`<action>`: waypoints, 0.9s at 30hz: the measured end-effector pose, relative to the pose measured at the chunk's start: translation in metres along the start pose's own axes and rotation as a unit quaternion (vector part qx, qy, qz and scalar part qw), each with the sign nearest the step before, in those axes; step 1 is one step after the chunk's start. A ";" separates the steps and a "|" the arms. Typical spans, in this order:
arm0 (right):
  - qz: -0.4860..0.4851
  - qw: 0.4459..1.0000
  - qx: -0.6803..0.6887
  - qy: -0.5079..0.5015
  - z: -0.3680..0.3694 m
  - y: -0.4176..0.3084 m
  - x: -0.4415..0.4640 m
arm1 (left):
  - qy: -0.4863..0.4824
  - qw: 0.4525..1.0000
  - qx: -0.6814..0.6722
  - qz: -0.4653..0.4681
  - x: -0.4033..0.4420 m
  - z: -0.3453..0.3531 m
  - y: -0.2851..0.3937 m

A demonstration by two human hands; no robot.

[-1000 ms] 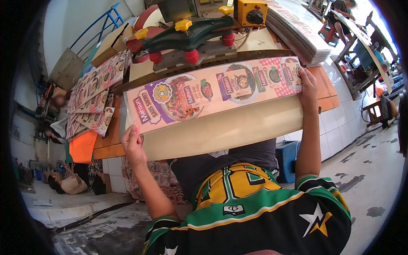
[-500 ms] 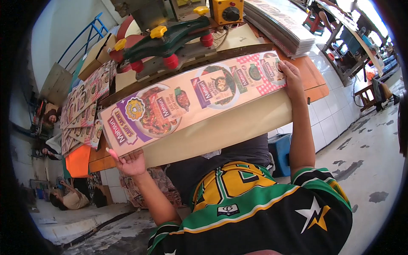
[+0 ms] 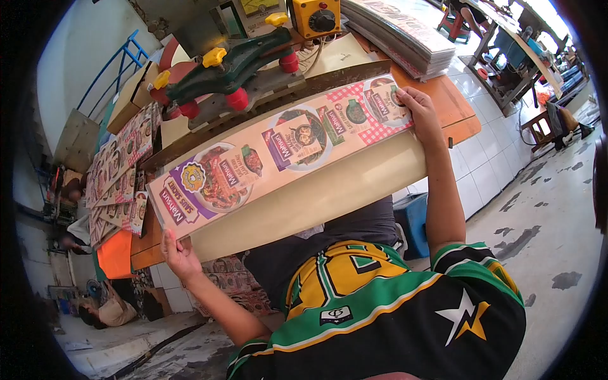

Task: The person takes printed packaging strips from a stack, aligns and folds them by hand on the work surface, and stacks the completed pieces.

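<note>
A long, glossy printed food strip (image 3: 278, 145) marked "Mahsuri" lies tilted across the view, its right end higher. My right hand (image 3: 421, 114) pinches that end, thumb on top. At the lower left corner, my left hand (image 3: 182, 254) has its fingers closed at the strip's edge; part of the grip is hidden. Beneath the strip, a plain cream sheet (image 3: 316, 199) extends toward my body. Just beyond it stands a machine with a dark green clamp bar (image 3: 237, 66), yellow knobs and red feet.
Overlapping printed sheets (image 3: 117, 168) lie at left, above an orange sheet (image 3: 115, 254). Stacked printed boards (image 3: 405, 44) sit at the back right of the wooden table (image 3: 461, 120). A yellow control box (image 3: 315, 18) is at the back. People are visible at the far left.
The view has shifted slightly, moving the machine and strip left in the picture. My left hand has slid outward and down around the strip's corner; my right hand still grips the other end.
</note>
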State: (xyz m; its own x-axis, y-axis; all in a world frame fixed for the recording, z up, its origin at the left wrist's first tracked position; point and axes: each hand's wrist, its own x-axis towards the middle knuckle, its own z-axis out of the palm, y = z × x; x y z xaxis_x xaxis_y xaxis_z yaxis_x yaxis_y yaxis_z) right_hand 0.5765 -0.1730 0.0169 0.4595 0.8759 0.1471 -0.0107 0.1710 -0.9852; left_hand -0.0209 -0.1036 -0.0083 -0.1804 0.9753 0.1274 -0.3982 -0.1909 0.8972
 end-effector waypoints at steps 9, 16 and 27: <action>-0.010 1.000 -0.011 0.004 0.004 -0.005 -0.003 | 0.083 0.996 0.006 -0.031 -0.002 -0.001 -0.007; -0.014 0.999 -0.021 -0.036 -0.001 -0.014 -0.009 | 0.040 0.999 0.025 0.014 -0.008 0.010 -0.007; -0.019 0.997 -0.049 -0.048 -0.005 -0.015 -0.011 | 0.060 0.997 0.021 0.042 -0.009 0.016 -0.016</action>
State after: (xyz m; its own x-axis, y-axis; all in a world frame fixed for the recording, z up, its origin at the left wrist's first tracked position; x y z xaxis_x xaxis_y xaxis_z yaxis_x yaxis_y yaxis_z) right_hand 0.5757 -0.1879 0.0299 0.3699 0.9100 0.1872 0.0943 0.1636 -0.9820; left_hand 0.0017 -0.1072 -0.0170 -0.3189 0.9354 0.1526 -0.3405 -0.2634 0.9026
